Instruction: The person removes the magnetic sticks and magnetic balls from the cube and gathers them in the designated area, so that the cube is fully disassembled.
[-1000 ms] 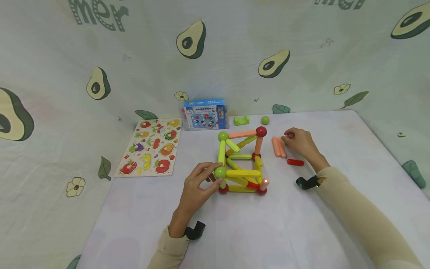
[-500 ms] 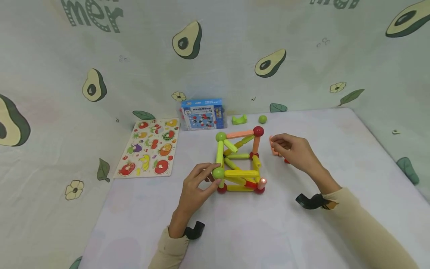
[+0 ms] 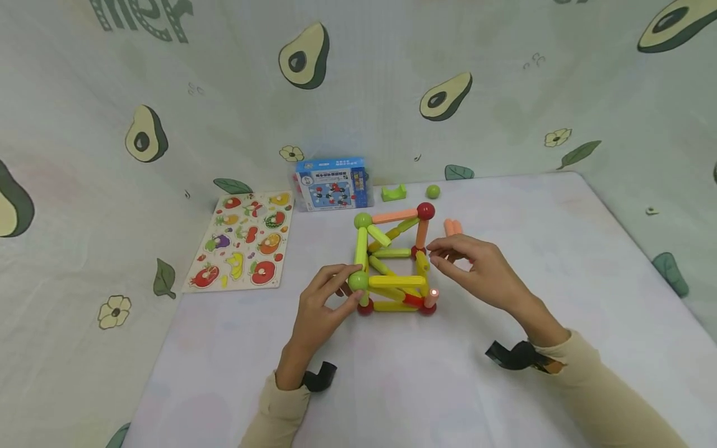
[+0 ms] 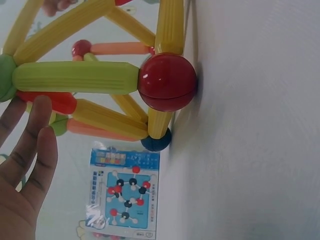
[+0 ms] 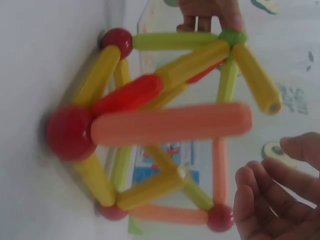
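A frame of coloured rods (image 3: 398, 281) and balls stands mid-table. My left hand (image 3: 322, 308) pinches the green ball (image 3: 358, 280) at its upper near-left corner between thumb and fingers. At the near-right corner, a salmon rod (image 3: 431, 297) rises from a red ball (image 5: 72, 132), its top end free. A yellow rod (image 5: 257, 80) runs from the pinched ball, also with a free end. My right hand (image 3: 482, 270) hovers at the frame's right side, fingers loosely bent. In the right wrist view its thumb and fingers are apart, with nothing visible between them.
Two salmon rods (image 3: 452, 226) lie behind my right hand, partly hidden by it. At the back are a blue-and-white box (image 3: 332, 183), a green curved piece (image 3: 394, 193) and a loose green ball (image 3: 433, 191). A fruit puzzle board (image 3: 241, 242) lies back left.
My right hand has moved left and nearer, from the loose salmon rods to the frame's right side. The loose red rod is now out of sight. My left hand keeps its pinch.
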Motion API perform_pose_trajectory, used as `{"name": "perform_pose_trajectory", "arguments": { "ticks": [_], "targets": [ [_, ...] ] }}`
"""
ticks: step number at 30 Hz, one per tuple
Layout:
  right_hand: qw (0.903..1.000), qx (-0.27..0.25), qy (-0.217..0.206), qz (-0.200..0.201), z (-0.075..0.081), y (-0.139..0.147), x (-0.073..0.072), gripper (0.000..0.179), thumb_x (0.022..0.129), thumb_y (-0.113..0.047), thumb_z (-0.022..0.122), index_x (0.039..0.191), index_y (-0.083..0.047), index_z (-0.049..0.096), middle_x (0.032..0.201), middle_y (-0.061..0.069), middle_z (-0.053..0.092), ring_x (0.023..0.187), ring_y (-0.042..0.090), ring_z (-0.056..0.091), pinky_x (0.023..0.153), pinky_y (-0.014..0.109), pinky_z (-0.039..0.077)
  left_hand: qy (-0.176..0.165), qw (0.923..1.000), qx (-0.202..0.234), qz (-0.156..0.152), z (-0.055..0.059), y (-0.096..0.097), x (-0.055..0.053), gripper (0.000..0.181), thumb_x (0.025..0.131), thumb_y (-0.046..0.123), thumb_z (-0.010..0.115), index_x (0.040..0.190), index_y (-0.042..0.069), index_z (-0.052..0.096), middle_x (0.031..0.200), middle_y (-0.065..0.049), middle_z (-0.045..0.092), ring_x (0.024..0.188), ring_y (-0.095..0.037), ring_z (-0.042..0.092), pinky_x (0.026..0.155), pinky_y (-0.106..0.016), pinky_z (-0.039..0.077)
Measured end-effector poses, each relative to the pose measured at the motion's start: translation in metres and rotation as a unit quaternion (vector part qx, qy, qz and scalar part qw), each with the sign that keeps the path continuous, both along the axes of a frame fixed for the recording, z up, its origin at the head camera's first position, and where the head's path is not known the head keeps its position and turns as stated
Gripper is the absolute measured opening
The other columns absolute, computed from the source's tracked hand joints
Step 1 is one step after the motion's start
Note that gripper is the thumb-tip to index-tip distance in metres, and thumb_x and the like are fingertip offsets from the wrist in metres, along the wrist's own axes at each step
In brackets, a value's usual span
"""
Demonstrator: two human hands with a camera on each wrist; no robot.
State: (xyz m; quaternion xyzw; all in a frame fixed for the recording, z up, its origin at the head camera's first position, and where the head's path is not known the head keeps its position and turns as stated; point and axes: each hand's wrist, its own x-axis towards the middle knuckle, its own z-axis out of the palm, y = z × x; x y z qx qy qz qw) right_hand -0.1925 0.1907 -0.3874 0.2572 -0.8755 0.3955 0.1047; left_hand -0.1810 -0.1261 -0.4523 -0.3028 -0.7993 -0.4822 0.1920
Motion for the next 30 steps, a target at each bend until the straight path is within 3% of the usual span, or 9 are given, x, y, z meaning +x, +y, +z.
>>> {"name": "perform_pose_trajectory", "arguments": {
  "ticks": [4, 8, 16, 26, 30],
  "targets": [
    [0.9981, -0.001, 0.018, 0.059, 0.004, -0.011, 0.008, 0.037, 0.088, -0.01, 0.078, 0.122, -0.019, 0.068, 0.113, -0.011, 0.066, 0.096, 0.006, 0.061, 0.08, 0.021, 0.053, -0.004, 1.0, 0.002, 0.001, -0.001, -0.001, -0.001, 0.041, 0.093, 0.023, 0.073, 0.133, 0.018, 0.066, 0.125, 0.001, 0.059, 0.086, -0.021, 0.061, 0.074, -0.027, 0.053],
    [0.9959, 0.006, 0.026, 0.087, 0.007, -0.019, 0.012, 0.042, 0.085, -0.011, 0.081, 0.123, -0.02, 0.067, 0.113, -0.012, 0.065, 0.099, 0.011, 0.062, 0.081, 0.022, 0.053, -0.01, 0.9999, 0.003, 0.0, -0.002, -0.001, -0.002, 0.041, 0.094, 0.025, 0.073, 0.134, 0.02, 0.065, 0.125, 0.002, 0.059, 0.087, -0.02, 0.06, 0.074, -0.027, 0.053],
    [0.9942, 0.04, 0.029, 0.096, 0.012, -0.028, 0.016, 0.038, 0.084, -0.016, 0.082, 0.12, -0.016, 0.07, 0.114, -0.01, 0.067, 0.097, 0.008, 0.06, 0.079, 0.026, 0.055, 0.0, 1.0, 0.004, 0.0, -0.001, -0.001, -0.001, 0.041, 0.093, 0.023, 0.074, 0.133, 0.019, 0.066, 0.125, 0.002, 0.059, 0.087, -0.015, 0.059, 0.072, -0.028, 0.053],
    [0.9866, 0.028, 0.076, 0.142, 0.006, -0.029, 0.01, 0.041, 0.077, 0.002, 0.083, 0.115, -0.008, 0.074, 0.114, 0.0, 0.07, 0.101, 0.014, 0.066, 0.078, 0.02, 0.055, 0.018, 0.9998, -0.004, 0.005, 0.001, 0.0, -0.002, 0.044, 0.09, 0.014, 0.077, 0.132, 0.016, 0.066, 0.123, -0.001, 0.06, 0.085, -0.016, 0.06, 0.07, -0.029, 0.054],
    [0.984, 0.02, 0.097, 0.149, 0.006, -0.028, 0.009, 0.04, 0.076, 0.002, 0.083, 0.114, -0.007, 0.074, 0.112, 0.001, 0.072, 0.101, 0.016, 0.067, 0.08, 0.017, 0.054, 0.019, 0.9997, -0.012, 0.003, 0.002, 0.001, -0.001, 0.043, 0.09, 0.016, 0.076, 0.132, 0.016, 0.066, 0.123, -0.001, 0.06, 0.085, -0.016, 0.06, 0.07, -0.029, 0.054]
  ]
}}
